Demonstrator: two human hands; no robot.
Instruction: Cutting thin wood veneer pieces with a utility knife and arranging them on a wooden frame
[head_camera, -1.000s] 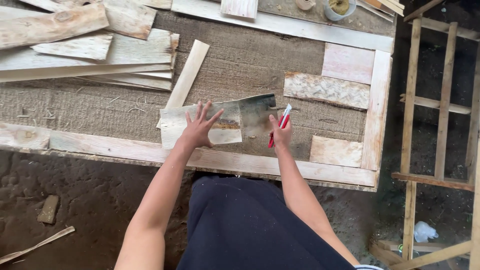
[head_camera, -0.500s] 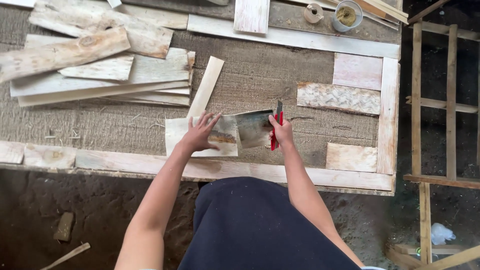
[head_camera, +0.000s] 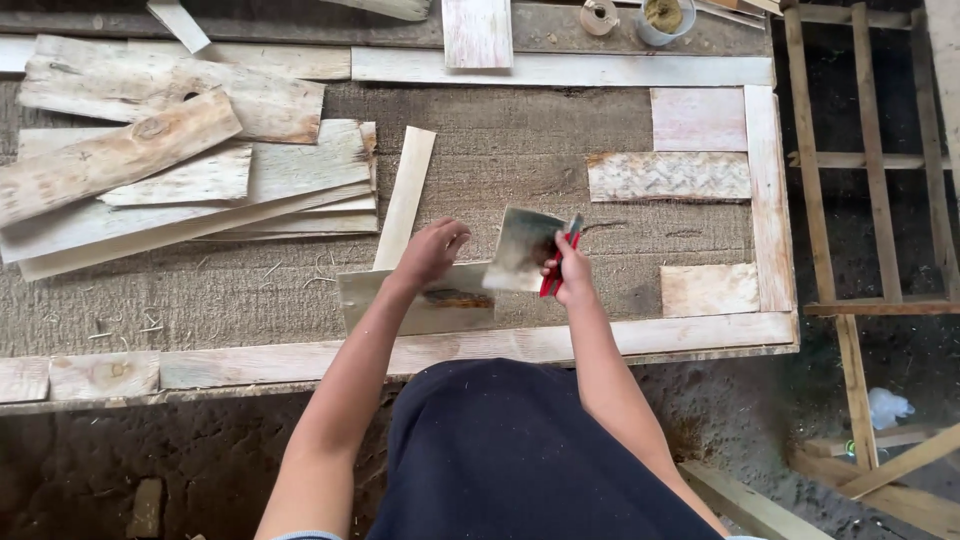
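The scene is being lit evenly by soft daylight; shadows are being kept faint, no glare is being cast, and focus is being held sharp throughout.

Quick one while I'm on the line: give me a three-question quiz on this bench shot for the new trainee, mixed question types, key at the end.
1. True or false: the right hand holds a red-handled tool.
2. Which hand rests on the flat board lying on the bench? A) left hand B) right hand C) neither
3. Fill in: the stack of loose planks lies to the person's ____ side of the hands.

Key:
1. True; the same hand also holds a tilted grey piece up off the board.
2. A
3. left
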